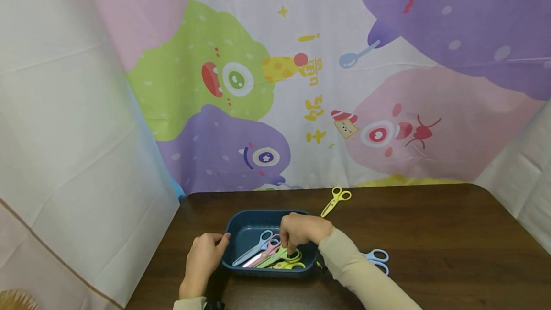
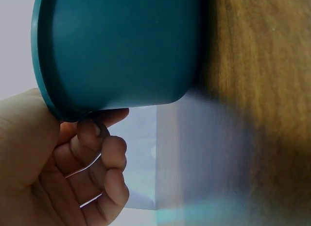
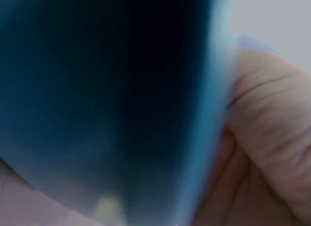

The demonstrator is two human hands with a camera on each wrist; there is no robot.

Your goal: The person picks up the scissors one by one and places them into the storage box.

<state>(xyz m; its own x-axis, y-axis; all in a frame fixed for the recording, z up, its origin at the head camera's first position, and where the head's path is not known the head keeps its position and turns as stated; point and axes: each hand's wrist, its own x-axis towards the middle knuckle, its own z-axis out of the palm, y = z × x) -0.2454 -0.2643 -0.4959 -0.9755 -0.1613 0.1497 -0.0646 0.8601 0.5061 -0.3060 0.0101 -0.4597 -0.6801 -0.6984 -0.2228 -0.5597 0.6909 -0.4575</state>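
A dark blue plastic bin (image 1: pixel 254 211) stands on the table, with several scissors lying side by side in it. Among them are blue scissors (image 1: pixel 258 246), pink scissors (image 1: pixel 266 253), green scissors (image 1: pixel 279 255) and yellow scissors (image 1: pixel 289 265). My left hand (image 1: pixel 201 258) grips the bin's left rim; in the left wrist view its thumb is above the rim and its fingers curl below. Reaching over the right side, my right hand (image 1: pixel 303 228) pinches the handle of the green scissors. The bin's wall (image 3: pixel 146 114) hides those fingertips in the right wrist view.
Yellow scissors (image 1: pixel 332 204) lie behind the bin on the brown table (image 1: pixel 443 238). To the right, blue scissors (image 1: pixel 386 257) are partly covered by the right sleeve (image 1: pixel 357 267). A cartoon-printed cloth (image 1: pixel 258 85) hangs behind the table.
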